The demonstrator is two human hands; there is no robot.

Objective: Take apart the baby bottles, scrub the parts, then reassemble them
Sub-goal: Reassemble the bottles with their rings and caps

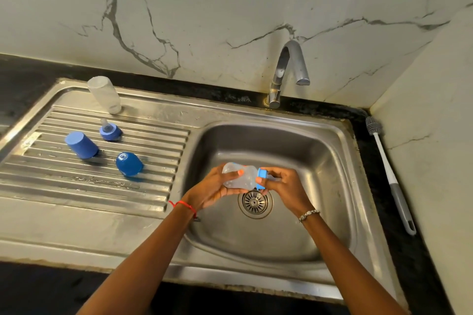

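Note:
Over the sink basin [320, 161] I hold a clear baby bottle [242, 176] on its side. My left hand [217, 189] grips the bottle's body. My right hand [284, 186] has its fingers around the light blue collar ring [262, 178] at the bottle's neck; the nipple is hidden behind that hand. On the ribbed drainboard [76, 186] stand another clear bottle body [105, 94], upside down, a blue collar with its nipple [110, 132], a matt blue cap [82, 146] and a glossy blue cap [128, 163].
A steel tap [286, 71] rises behind the basin, with no water running. The drain strainer [255, 202] lies just below my hands. A grey and white bottle brush [389, 174] lies on the black counter at the right, beside the marble wall.

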